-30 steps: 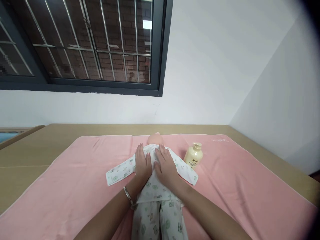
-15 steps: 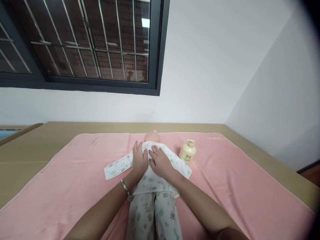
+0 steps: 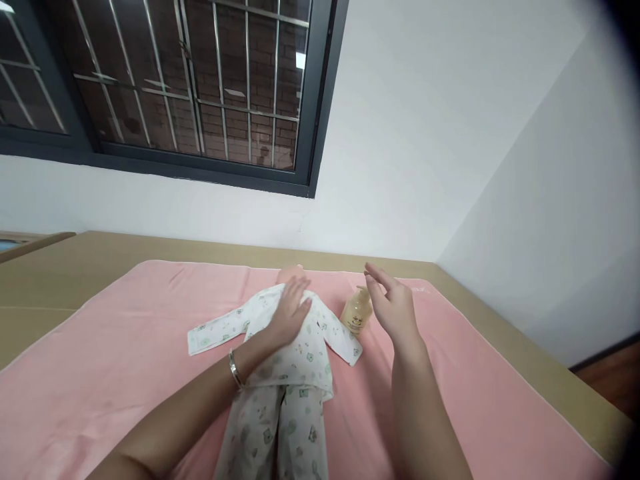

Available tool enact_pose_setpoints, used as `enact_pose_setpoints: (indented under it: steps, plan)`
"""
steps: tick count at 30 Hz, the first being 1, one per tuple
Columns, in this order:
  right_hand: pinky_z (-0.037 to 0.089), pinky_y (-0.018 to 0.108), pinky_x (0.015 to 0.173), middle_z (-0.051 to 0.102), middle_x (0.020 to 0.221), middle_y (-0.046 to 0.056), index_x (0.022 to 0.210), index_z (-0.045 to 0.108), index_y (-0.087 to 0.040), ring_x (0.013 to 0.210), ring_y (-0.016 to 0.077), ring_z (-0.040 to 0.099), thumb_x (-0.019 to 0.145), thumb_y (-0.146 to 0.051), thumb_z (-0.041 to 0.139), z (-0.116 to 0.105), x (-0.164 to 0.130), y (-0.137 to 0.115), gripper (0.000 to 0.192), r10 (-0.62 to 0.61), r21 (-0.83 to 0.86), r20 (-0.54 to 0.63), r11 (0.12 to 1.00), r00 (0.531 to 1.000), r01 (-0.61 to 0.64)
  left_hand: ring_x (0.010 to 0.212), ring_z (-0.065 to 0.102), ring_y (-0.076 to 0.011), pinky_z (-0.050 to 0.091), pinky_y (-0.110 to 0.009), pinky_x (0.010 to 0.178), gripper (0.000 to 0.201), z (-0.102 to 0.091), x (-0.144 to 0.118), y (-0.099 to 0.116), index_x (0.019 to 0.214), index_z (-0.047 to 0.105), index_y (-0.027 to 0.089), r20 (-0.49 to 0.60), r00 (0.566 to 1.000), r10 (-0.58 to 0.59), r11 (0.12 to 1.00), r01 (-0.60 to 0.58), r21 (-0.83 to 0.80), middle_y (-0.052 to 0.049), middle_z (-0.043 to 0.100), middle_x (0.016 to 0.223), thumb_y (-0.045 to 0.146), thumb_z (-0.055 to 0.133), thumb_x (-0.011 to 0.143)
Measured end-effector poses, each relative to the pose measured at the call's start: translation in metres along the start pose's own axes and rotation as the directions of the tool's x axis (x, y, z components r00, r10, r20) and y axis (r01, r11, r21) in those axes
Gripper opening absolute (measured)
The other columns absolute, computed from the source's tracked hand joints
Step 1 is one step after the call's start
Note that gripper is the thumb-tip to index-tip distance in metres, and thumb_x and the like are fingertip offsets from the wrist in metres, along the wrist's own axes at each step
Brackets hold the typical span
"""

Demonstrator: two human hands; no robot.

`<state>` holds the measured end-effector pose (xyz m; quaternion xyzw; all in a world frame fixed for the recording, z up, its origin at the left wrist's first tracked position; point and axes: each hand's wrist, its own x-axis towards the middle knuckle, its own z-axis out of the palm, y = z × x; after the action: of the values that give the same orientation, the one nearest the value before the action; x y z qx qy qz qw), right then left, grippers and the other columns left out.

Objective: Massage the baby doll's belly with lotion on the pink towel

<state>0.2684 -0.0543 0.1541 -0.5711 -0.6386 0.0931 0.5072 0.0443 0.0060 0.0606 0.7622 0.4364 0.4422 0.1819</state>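
Observation:
A baby doll lies on its back in a white printed top (image 3: 307,353) and matching trousers (image 3: 300,433), its head (image 3: 290,273) toward the wall. My left hand (image 3: 290,313) rests flat on the doll's upper chest, fingers stretched toward the neck. A silver bangle (image 3: 235,369) circles my left wrist. My right hand (image 3: 393,300) is raised beside a pale yellow pump bottle (image 3: 356,312), with its fingers apart and nothing in them. The fingers partly hide the pump head. The bottle stands by the doll's sleeve (image 3: 345,343) on the right.
A pink sheet (image 3: 125,353) covers much of the wooden surface (image 3: 50,280). A white wall (image 3: 390,133) rises behind it. Above is a dark-framed window (image 3: 320,100) with metal bars.
My right hand has left the doll's chest and moved right and up to the pump bottle. My left hand has shifted toward the middle of the chest. The view has tilted slightly.

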Motion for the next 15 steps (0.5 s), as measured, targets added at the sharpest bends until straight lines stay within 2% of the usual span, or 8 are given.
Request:
enact_pose_setpoints:
  steps: [2, 3, 4, 6, 8, 10, 12, 15]
  plan:
    - [0.048, 0.043, 0.1, 0.064, 0.129, 0.011, 0.131, 0.06, -0.017, 0.12, 0.0258, 0.059, 0.095, -0.041, 0.045, -0.001, 0.004, 0.006, 0.045, 0.054, -0.005, -0.044, 0.999, 0.998, -0.054, 0.142, 0.036, -0.0226, 0.033, -0.045, 0.116, 0.055, 0.013, 0.008, 0.034, 0.142, 0.044, 0.024, 0.183, 0.983, -0.023, 0.942, 0.082, -0.326, -0.007, 0.046, 0.149, 0.05, 0.022, 0.099]
    - [0.046, 0.042, 0.101, 0.062, 0.131, 0.012, 0.131, 0.059, -0.016, 0.122, 0.0259, 0.058, 0.096, -0.04, 0.044, 0.0, 0.006, 0.008, 0.045, 0.068, -0.03, -0.031, 0.997, 0.997, -0.069, 0.139, 0.042, -0.0218, 0.038, -0.043, 0.113, 0.057, 0.021, 0.014, 0.049, 0.14, 0.046, 0.024, 0.248, 0.966, -0.075, 0.856, 0.19, -0.481, -0.008, 0.05, 0.145, 0.05, 0.016, 0.1]
    - [0.045, 0.041, 0.102, 0.06, 0.133, 0.013, 0.132, 0.058, -0.015, 0.125, 0.0259, 0.056, 0.096, -0.038, 0.042, 0.002, 0.008, 0.01, 0.046, 0.079, -0.068, 0.006, 0.995, 0.997, -0.078, 0.136, 0.045, -0.0216, 0.041, -0.043, 0.111, 0.061, 0.028, 0.022, 0.062, 0.139, 0.048, 0.022, 0.32, 0.937, -0.141, 0.722, 0.318, -0.614, -0.01, 0.054, 0.142, 0.05, 0.01, 0.1]
    - [0.043, 0.038, 0.101, 0.06, 0.134, 0.015, 0.132, 0.058, -0.013, 0.126, 0.0255, 0.055, 0.096, -0.033, 0.04, 0.007, 0.011, 0.014, 0.045, 0.105, -0.162, 0.131, 0.983, 0.986, -0.083, 0.131, 0.051, -0.023, 0.043, -0.04, 0.109, 0.067, 0.041, 0.039, 0.079, 0.135, 0.05, 0.015, 0.442, 0.858, -0.262, 0.386, 0.513, -0.767, -0.017, 0.056, 0.138, 0.053, 0.009, 0.098]
    - [0.045, 0.033, 0.094, 0.064, 0.127, 0.015, 0.126, 0.061, -0.012, 0.118, 0.0238, 0.06, 0.095, -0.027, 0.038, 0.012, 0.013, 0.017, 0.041, 0.138, -0.249, 0.247, 0.966, 0.959, -0.074, 0.124, 0.057, -0.0255, 0.047, -0.038, 0.104, 0.066, 0.05, 0.053, 0.086, 0.133, 0.049, 0.006, 0.529, 0.77, -0.357, 0.048, 0.581, -0.813, -0.024, 0.056, 0.133, 0.053, 0.019, 0.097]
    - [0.046, 0.027, 0.082, 0.07, 0.112, 0.013, 0.113, 0.067, -0.015, 0.104, 0.0212, 0.066, 0.096, -0.025, 0.036, 0.017, 0.016, 0.02, 0.037, 0.152, -0.314, 0.3, 0.948, 0.942, -0.053, 0.116, 0.062, -0.0272, 0.053, -0.038, 0.096, 0.063, 0.055, 0.06, 0.088, 0.133, 0.046, 0.002, 0.582, 0.697, -0.419, -0.193, 0.557, -0.807, -0.027, 0.057, 0.128, 0.05, 0.03, 0.096]
    - [0.043, 0.025, 0.072, 0.073, 0.097, 0.01, 0.098, 0.07, -0.017, 0.09, 0.0199, 0.067, 0.097, -0.027, 0.034, 0.02, 0.018, 0.021, 0.038, 0.167, -0.387, 0.288, 0.921, 0.943, -0.045, 0.108, 0.065, -0.0274, 0.056, -0.037, 0.088, 0.059, 0.057, 0.061, 0.087, 0.134, 0.044, 0.002, 0.614, 0.657, -0.438, -0.326, 0.52, -0.789, -0.027, 0.059, 0.125, 0.045, 0.035, 0.095]
    - [0.039, 0.026, 0.067, 0.073, 0.088, 0.008, 0.087, 0.07, -0.02, 0.084, 0.0201, 0.065, 0.096, -0.031, 0.033, 0.023, 0.023, 0.022, 0.04, 0.219, -0.472, 0.205, 0.876, 0.954, -0.1, 0.104, 0.066, -0.027, 0.058, -0.034, 0.081, 0.056, 0.058, 0.058, 0.087, 0.133, 0.044, 0.0, 0.645, 0.643, -0.413, -0.393, 0.513, -0.763, -0.027, 0.059, 0.123, 0.041, 0.039, 0.095]
